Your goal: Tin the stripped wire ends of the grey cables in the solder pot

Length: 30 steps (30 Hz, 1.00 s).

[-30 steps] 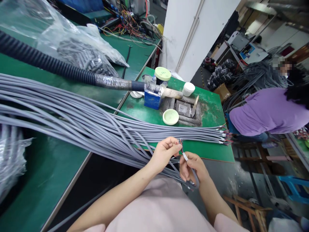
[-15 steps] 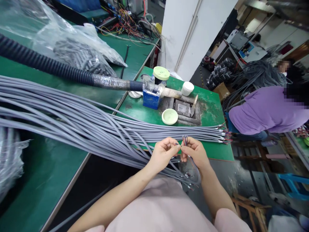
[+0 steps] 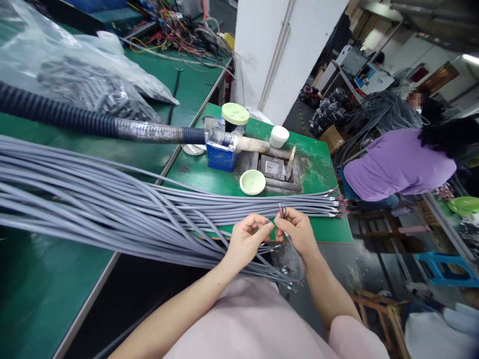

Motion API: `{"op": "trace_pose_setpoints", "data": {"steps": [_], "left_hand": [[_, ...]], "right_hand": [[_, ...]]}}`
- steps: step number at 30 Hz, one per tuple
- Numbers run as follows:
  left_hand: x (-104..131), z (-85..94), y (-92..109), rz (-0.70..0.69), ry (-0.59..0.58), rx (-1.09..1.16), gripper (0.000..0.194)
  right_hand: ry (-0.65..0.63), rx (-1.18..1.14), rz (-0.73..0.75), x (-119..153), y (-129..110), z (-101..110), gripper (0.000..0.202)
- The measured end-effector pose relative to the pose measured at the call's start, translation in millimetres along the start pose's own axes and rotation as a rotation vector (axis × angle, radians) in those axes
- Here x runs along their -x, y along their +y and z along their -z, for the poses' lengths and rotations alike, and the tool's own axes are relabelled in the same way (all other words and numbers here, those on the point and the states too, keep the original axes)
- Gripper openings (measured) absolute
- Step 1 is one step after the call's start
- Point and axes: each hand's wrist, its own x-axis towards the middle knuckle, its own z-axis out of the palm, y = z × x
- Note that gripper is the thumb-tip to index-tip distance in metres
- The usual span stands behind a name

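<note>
My right hand (image 3: 297,230) grips the end of a grey multi-core cable (image 3: 300,264), whose sheath curves down below the palm. Thin coloured wires (image 3: 281,211), red and dark among them, stick up from between its fingers. Close beside it, my left hand (image 3: 247,238) is closed in a pinch, its fingertips almost touching the right hand's. What sits in that pinch is too small to make out. Behind both hands lies a thick bundle of grey cables (image 3: 239,205), with stripped wire ends (image 3: 340,204) at the bench's right side. More cable ends (image 3: 290,285) hang below my hands.
On the green bench (image 3: 318,169) stand a solder pot (image 3: 275,167) with a scraper (image 3: 291,162), a pale green dish (image 3: 252,182), a white tub (image 3: 279,135) and a blue box (image 3: 220,157) under a black hose (image 3: 56,112). A person in purple (image 3: 400,162) sits at right.
The whole view has shifted slightly, so the bench appears further left. My hands stay close together; the wires in my right hand now look more bunched and upright.
</note>
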Motion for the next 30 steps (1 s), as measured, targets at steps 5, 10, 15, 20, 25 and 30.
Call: {"op": "trace_pose_setpoints", "data": {"steps": [5,10,15,20,25,30], "left_hand": [[-2.3,-0.7,-7.8,-0.044,-0.005,-0.105,0.021],[-2.2,6.6,-9.1,-0.212,-0.049,-0.383,0.014],[-8.8,25.1,-7.8,-0.435,-0.021,-0.711,0.01],[-20.0,34.9,-15.0,-0.482,0.002,-0.77,0.011],[-23.8,36.6,-19.2,-0.501,-0.043,-0.815,0.01],[-24.0,36.6,-18.0,-0.53,-0.073,-0.863,0.012]], "right_hand": [[-0.013,-0.025,0.005,-4.8,-0.8,3.0,0.02],[-0.043,-0.006,0.037,-22.1,-7.0,17.9,0.021],[0.024,0.067,0.055,-59.9,-19.3,49.0,0.023],[0.105,0.337,0.012,-110.3,-23.2,73.6,0.019],[0.129,0.516,-0.001,-157.7,-13.1,84.5,0.022],[0.134,0.7,-0.006,-188.6,-5.9,87.4,0.026]]}}
